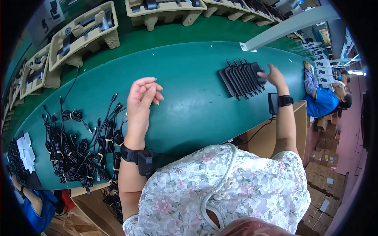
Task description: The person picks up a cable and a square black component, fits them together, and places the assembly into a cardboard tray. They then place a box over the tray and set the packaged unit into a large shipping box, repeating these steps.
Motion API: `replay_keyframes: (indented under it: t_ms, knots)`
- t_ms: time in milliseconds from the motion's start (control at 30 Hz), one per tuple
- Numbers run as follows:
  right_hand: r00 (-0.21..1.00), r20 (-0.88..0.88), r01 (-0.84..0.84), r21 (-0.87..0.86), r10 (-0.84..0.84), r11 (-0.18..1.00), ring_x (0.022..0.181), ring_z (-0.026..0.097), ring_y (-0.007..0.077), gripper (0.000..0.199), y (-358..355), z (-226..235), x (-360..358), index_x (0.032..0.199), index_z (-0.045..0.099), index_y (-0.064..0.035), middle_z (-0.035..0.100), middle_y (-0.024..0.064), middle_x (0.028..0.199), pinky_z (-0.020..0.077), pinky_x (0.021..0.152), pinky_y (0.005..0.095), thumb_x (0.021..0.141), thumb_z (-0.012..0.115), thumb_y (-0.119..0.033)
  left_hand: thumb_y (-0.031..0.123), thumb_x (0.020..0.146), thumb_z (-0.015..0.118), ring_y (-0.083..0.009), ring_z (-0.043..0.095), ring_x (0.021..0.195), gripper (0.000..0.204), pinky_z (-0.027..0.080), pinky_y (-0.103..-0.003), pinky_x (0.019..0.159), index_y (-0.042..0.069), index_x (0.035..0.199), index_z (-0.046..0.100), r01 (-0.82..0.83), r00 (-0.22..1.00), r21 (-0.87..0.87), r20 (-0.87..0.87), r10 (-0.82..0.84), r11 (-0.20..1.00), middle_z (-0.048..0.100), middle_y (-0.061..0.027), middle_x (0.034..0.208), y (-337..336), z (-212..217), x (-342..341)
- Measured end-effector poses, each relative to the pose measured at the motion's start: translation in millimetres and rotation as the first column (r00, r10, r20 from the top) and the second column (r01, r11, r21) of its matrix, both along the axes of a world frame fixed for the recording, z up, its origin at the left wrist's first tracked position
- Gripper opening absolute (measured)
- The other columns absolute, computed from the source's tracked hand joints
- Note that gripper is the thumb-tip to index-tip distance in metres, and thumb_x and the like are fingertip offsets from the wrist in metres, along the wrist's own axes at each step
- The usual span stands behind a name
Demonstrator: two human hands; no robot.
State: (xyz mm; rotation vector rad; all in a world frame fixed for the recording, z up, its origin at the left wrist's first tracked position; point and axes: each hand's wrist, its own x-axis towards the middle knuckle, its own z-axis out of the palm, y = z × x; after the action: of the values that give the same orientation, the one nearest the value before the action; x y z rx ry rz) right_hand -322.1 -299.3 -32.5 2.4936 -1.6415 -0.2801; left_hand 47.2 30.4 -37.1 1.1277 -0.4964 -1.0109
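Observation:
My left hand hovers over the green table, loosely curled with its fingertips a little apart and nothing visible in it. A row of black rounded plates with short pegs along their edges leans together at the right of the table. My right hand is at the right end of this row, thumb and forefinger spread. Its thumb overlaps the endmost plate; some of the other fingers are hidden. To the left of my left hand lies a large heap of bundled black cables, held with pale ties.
Moulded pulp trays with black parts line a green conveyor beyond the table. A grey metal bracket rises from the far edge. Cardboard boxes stand close by. One co-worker sits right; another's arm shows lower left.

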Motion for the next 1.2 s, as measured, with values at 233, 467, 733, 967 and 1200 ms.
replay_keyframes:
  t_ms: [233,467,733,967,1200]
  knots:
    - [0.853,0.406,0.100,0.490,-0.328,0.866,0.078,0.053,0.0165,0.061,10,-14,23,0.103,0.052,-0.0043,0.055,0.0090,0.085,0.0439,0.068,0.0286,0.070,0.074,-0.051,0.006,0.091,0.050,-0.0097,0.056,0.070,0.017,0.043,-0.021,0.061,0.001,0.107,0.051,-0.026,0.999,0.013,0.035,0.026,1.000,0.061,-0.0069,0.090,1,-3,2]
    - [0.864,0.455,-0.132,0.616,-0.214,0.777,0.064,0.042,0.0118,0.050,33,-2,67,0.079,0.047,-0.0065,0.043,-0.0005,0.069,0.0354,0.057,0.0251,0.070,0.076,-0.046,0.007,0.091,0.051,-0.0098,0.056,0.070,0.017,0.043,-0.020,0.061,0.001,0.107,0.051,-0.051,0.997,-0.047,0.050,0.053,0.998,0.061,-0.0069,0.089,1,-3,4]
    - [0.710,0.691,-0.480,0.616,-0.136,0.625,0.064,0.045,0.0058,0.024,56,29,134,0.082,0.049,-0.0077,0.045,-0.0047,0.070,0.0380,0.054,0.0213,0.083,0.068,-0.023,0.010,0.091,0.052,-0.0093,0.056,0.069,0.018,0.042,-0.020,0.060,0.003,0.107,0.050,-0.037,0.998,-0.049,0.058,0.040,0.998,0.061,-0.0063,0.089,3,-4,3]
    - [0.224,0.943,-0.558,0.331,-0.246,0.761,0.060,0.051,0.0048,0.011,34,65,241,0.088,0.053,-0.0077,0.051,-0.0051,0.070,0.0474,0.051,0.0207,0.088,0.061,-0.016,0.010,0.091,0.053,-0.0085,0.056,0.069,0.018,0.042,-0.020,0.059,0.003,0.107,0.050,-0.030,0.998,-0.024,0.058,0.031,0.999,0.061,-0.0053,0.088,3,-6,1]
    - [0.059,0.987,-0.530,0.156,-0.148,0.834,0.061,0.054,0.0064,0.016,-54,55,317,0.092,0.056,-0.0065,0.052,-0.0038,0.070,0.0474,0.052,0.0196,0.088,0.061,-0.021,0.010,0.091,0.053,-0.0092,0.056,0.070,0.018,0.042,-0.020,0.060,0.004,0.108,0.050,-0.022,0.997,0.011,0.068,0.021,1.000,0.060,-0.0051,0.088,4,-4,-1]
